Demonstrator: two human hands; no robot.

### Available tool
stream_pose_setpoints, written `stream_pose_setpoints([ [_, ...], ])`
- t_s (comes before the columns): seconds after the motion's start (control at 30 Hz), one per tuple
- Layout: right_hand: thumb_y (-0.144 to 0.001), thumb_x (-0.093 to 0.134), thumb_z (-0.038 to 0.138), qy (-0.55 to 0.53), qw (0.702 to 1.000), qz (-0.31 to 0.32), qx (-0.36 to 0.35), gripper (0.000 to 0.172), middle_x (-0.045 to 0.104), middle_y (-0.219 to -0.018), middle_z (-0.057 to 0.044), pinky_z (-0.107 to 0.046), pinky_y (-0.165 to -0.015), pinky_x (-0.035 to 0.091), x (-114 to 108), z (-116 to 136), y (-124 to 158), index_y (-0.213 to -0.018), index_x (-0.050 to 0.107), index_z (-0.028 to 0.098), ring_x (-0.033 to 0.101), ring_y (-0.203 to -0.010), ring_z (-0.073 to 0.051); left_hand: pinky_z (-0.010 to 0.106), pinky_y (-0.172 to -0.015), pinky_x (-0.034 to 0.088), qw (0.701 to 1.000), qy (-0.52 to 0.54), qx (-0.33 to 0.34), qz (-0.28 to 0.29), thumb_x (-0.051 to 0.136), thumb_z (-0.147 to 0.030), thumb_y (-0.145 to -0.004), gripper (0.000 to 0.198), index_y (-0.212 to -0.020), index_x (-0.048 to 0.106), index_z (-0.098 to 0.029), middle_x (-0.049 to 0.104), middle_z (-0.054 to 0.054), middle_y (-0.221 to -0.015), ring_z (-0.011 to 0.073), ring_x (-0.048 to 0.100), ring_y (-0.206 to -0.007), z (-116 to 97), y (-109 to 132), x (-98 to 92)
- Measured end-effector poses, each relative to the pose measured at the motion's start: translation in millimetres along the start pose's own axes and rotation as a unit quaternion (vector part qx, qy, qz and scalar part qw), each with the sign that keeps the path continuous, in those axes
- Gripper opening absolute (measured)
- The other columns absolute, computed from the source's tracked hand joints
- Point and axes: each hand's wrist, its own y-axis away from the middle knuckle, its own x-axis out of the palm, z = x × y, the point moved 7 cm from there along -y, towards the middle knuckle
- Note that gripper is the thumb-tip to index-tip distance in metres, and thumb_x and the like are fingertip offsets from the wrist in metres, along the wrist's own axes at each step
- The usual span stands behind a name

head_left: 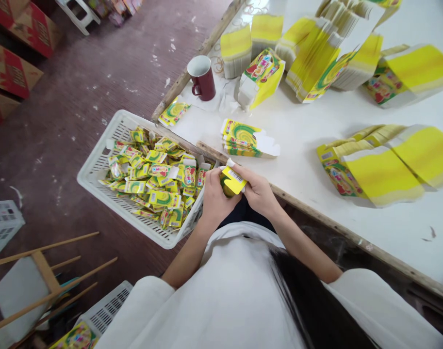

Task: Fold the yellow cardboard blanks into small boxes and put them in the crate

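Note:
Between my two hands, in front of my body at the table edge, is a small yellow carton (pixel 234 178) with a barcode on its flap. My left hand (pixel 217 198) is closed around its left side. The fingers of my right hand (pixel 257 190) pinch its right side and flap. Just beyond, on the table, lies a short stack of flattened yellow-green cartons (pixel 243 138). To my left a white plastic basket (pixel 97 186) holds many small folded yellow cartons (pixel 163 170). What is inside the held carton is hidden.
A maroon mug (pixel 204 82) stands near the corner of the white table (pixel 294 169), by a flat carton (pixel 174 112). Bundles of flat cartons (pixel 385 165) and tall carton stacks (pixel 316 58) cover the far and right side. A wooden chair (pixel 28 286) and red-brown boxes (pixel 13 72) are leftward.

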Motion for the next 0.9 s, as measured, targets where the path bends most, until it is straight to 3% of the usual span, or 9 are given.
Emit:
stream_pose_setpoints([
  [0.37, -0.093, 0.051, 0.013, 0.053, 0.998, 0.021, -0.025, 0.055, 0.065, -0.146, -0.005, -0.043, -0.115, 0.05, -7.1, 7.6, -0.9, -0.143, 0.064, 0.03, 0.062, -0.134, -0.026, 0.044, -0.097, 0.054, 0.999, -0.023, 0.027, 0.012, 0.076, -0.021, -0.071, 0.057, -0.124, 0.052, -0.024, 0.063, 0.008, -0.117, 0.0278, 0.062, -0.112, -9.1, -6.8, -10.9],
  [0.6, -0.091, 0.059, 0.014, 0.134, 0.986, 0.062, -0.076, 0.06, 0.058, -0.152, -0.012, -0.044, -0.112, 0.052, -3.2, 12.6, 2.6, -0.149, 0.057, 0.028, 0.058, -0.139, -0.029, 0.041, -0.096, 0.055, 0.999, 0.018, 0.023, 0.015, 0.076, -0.031, -0.075, 0.049, -0.12, 0.059, -0.02, 0.062, 0.009, -0.114, 0.0266, 0.064, -0.109, -4.6, -6.6, -10.8],
  [0.9, -0.09, 0.06, 0.01, 0.2, 0.974, 0.085, -0.059, 0.047, 0.054, -0.155, -0.01, -0.044, -0.108, 0.055, 1.6, 7.1, 3.0, -0.132, 0.068, 0.03, 0.057, -0.14, -0.029, 0.041, -0.094, 0.056, 0.999, 0.014, 0.006, 0.031, 0.075, -0.025, -0.066, 0.052, -0.116, 0.061, -0.021, 0.068, 0.009, -0.111, 0.0275, 0.067, -0.105, 4.8, -6.1, -8.6],
])
